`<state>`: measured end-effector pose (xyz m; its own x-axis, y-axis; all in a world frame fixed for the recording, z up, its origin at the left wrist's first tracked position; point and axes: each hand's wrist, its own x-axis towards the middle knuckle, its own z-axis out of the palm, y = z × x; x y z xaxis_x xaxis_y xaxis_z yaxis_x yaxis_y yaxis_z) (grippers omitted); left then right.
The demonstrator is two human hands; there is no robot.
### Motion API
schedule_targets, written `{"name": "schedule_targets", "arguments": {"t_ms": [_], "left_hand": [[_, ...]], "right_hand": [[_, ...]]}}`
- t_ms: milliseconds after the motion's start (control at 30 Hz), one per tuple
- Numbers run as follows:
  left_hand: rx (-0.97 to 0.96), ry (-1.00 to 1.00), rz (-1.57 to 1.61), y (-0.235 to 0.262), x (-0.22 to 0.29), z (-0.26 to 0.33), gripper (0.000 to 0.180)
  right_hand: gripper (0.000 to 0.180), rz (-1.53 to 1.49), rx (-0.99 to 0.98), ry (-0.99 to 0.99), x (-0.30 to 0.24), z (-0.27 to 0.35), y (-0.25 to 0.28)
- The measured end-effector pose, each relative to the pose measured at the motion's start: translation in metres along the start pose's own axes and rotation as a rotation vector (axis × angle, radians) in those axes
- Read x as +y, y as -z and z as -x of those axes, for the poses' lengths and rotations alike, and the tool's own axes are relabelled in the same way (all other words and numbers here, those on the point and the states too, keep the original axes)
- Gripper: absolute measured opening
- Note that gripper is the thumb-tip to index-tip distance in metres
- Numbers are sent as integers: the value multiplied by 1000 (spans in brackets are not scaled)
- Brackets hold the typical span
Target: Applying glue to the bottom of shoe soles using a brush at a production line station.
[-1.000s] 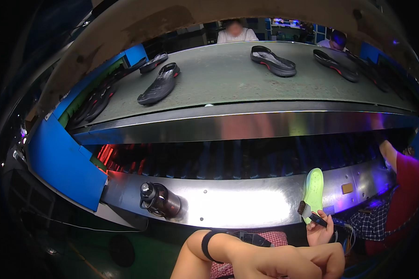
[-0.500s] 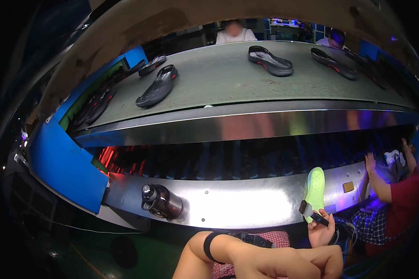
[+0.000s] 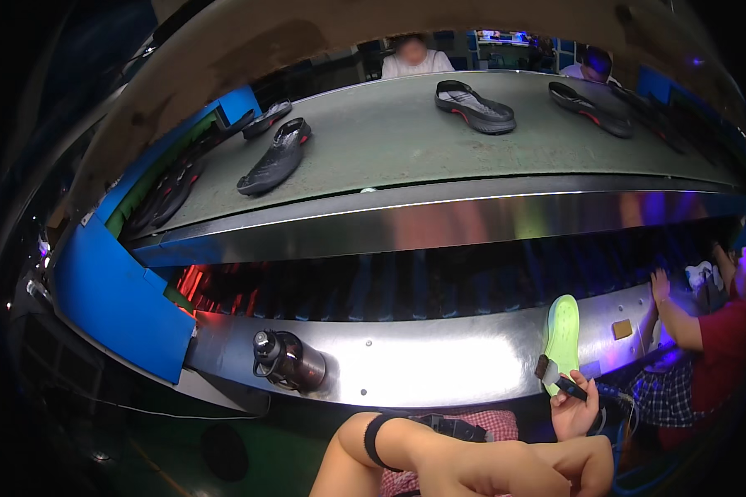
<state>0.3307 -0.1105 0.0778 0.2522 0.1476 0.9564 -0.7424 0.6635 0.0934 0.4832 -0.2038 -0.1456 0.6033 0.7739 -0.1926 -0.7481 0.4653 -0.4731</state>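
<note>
My right hand [image 3: 574,414] grips a brush [image 3: 564,384] with a dark handle and short brown bristles. Those bristles overlap the lower left edge of a bright yellow-green shoe sole [image 3: 564,331]. The sole is seen from its broad face, over the steel ledge; whether these fingers also touch it I cannot make out. Close to the camera, my left hand [image 3: 506,465] reaches across the lower middle with its fingers curled. Anything inside them is hidden. A black band [image 3: 376,439] circles that wrist.
A dark bottle [image 3: 288,361] stands on the steel ledge [image 3: 431,364], and a small yellow block [image 3: 622,330] lies at the right. Several black soles [image 3: 275,157] rest on the green belt [image 3: 373,124] above. A co-worker in red [image 3: 725,356] reaches in at the right; others sit beyond the belt.
The view has shifted slightly. My hands, the brush and the yellow-green sole keep nearly the same places relative to each other.
</note>
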Motion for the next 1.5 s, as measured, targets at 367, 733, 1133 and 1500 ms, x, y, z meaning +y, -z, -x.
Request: {"name": "schedule_targets", "arguments": {"t_ms": [367, 733, 1133, 1500], "left_hand": [[540, 664, -482, 36, 60, 11, 8], [806, 610, -1486, 136, 89, 22, 47], [-219, 576, -2626, 190, 88, -41, 29], [-328, 1301, -2700, 236, 93, -107, 63]], "right_hand": [[41, -6, 22, 48, -5, -9, 13], [41, -64, 125, 47, -4, -16, 30], [44, -415, -303, -180, -11, -41, 102], [49, -157, 116, -48, -99, -111, 101]]}}
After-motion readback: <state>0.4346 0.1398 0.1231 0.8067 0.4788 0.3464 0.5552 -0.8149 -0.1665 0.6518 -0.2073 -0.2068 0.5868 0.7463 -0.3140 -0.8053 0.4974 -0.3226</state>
